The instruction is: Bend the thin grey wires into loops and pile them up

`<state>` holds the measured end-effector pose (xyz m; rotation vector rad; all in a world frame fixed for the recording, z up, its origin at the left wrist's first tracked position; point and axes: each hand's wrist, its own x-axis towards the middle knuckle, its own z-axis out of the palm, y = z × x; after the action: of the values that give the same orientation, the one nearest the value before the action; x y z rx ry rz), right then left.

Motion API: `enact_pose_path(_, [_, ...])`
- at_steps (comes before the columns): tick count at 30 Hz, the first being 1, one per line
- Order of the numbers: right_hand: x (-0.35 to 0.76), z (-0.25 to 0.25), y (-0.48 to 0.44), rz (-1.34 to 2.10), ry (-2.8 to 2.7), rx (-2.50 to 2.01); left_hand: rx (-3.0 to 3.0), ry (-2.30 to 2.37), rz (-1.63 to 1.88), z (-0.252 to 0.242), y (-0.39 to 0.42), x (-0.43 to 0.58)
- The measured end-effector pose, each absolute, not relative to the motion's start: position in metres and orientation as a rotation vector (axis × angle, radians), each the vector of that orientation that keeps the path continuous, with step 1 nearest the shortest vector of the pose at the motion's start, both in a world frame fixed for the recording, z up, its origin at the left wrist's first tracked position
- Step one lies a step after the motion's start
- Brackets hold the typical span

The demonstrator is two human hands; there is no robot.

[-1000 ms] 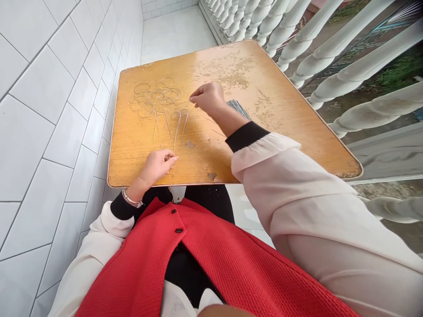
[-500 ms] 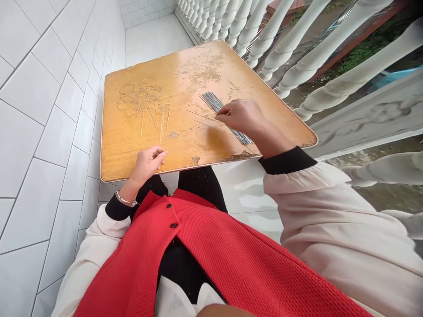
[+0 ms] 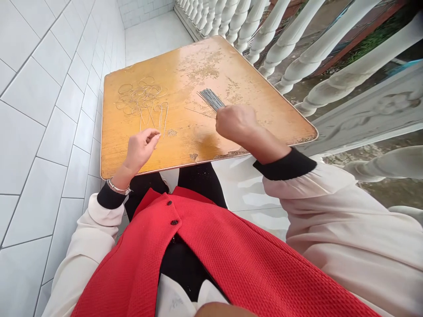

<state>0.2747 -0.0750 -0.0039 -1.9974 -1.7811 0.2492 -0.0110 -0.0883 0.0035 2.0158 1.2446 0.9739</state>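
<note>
My left hand (image 3: 141, 149) is over the front left of the wooden table (image 3: 125, 149). Its thumb and fingertips are pinched together close to the lower ends of several bent wires (image 3: 161, 119); what sits between them is too small to make out. Behind those lies a tangled heap of thin looped wires (image 3: 142, 96). My right hand (image 3: 236, 125) is closed over the near part of a bundle of straight grey wires (image 3: 212, 99), hiding that part and whatever its fingers hold. A single thin wire (image 3: 198, 111) lies left of the bundle.
A white tiled wall (image 3: 53, 127) runs along the left. White balusters (image 3: 287, 44) stand close along the table's right side. Worn, peeling patches mark the tabletop, and my legs are under its front edge.
My left hand has moved up and slightly left, nearer the bent wires. The right hand has come lower and turned, its fingers now hidden. Fewer loose wires show left of the bundle.
</note>
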Motion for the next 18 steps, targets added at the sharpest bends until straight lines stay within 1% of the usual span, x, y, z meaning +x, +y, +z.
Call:
enact_pose_path(1, [0.274, 0.008, -0.077, 0.206, -1.835, -2.086, 2.103, 1.227, 1.047, 0.008, -0.084, -0.010])
enact_pose_path(2, [0.272, 0.021, -0.079, 0.217, -1.867, -2.073, 2.196, 1.211, 1.116, 0.012, -0.079, -0.008])
enact_pose_path(5, [0.257, 0.053, -0.084, 0.677, -1.850, -1.855, 2.439, 1.156, 1.181, 0.025, -0.065, 0.001])
enact_pose_path(7, [0.242, 0.061, -0.086, 0.938, -1.767, -1.719, 2.596, 1.095, 1.099, 0.032, -0.056, 0.007])
enact_pose_path(9, [0.228, 0.060, -0.085, 1.110, -1.691, -1.591, 2.759, 1.069, 0.917, 0.034, -0.051, 0.010])
enact_pose_path(10, [0.221, 0.056, -0.085, 1.162, -1.662, -1.534, 2.800, 1.060, 0.846, 0.034, -0.049, 0.010])
enact_pose_path(12, [0.211, 0.047, -0.083, 1.220, -1.627, -1.436, 2.743, 1.056, 0.826, 0.031, -0.047, 0.008])
enact_pose_path(18, [0.201, 0.026, -0.079, 1.237, -1.630, -1.318, 2.420, 1.036, 0.965, 0.028, -0.043, -0.008])
